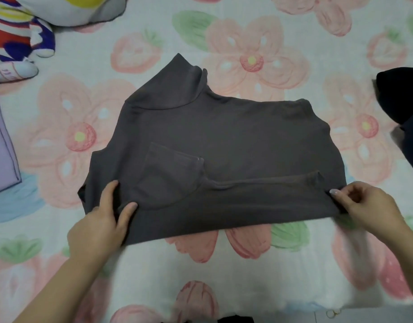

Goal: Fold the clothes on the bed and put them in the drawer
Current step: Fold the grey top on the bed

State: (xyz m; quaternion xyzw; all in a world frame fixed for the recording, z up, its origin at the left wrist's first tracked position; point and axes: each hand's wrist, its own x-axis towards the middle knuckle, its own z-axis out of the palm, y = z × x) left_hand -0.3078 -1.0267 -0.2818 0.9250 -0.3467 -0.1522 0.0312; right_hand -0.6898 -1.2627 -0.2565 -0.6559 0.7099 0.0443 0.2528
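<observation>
The grey-brown turtleneck top (224, 136) lies flat on the flowered bed (154, 276). The left hand (100, 222) grips its near-left corner and the right hand (368, 208) pinches its near-right edge. It looks light, soft and limp, so it is best lifted by both corners.

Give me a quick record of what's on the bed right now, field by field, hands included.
garment: grey-brown turtleneck top, spread flat, a sleeve folded across its front
left hand: grips the top's near left corner, thumb and one finger on top
right hand: pinches the top's near right corner
surface: floral bedsheet
other clothes: dark garment at the right edge, apart from the top
also there: plush toys far left; lilac cushion at the left edge
drawer: not in view
</observation>
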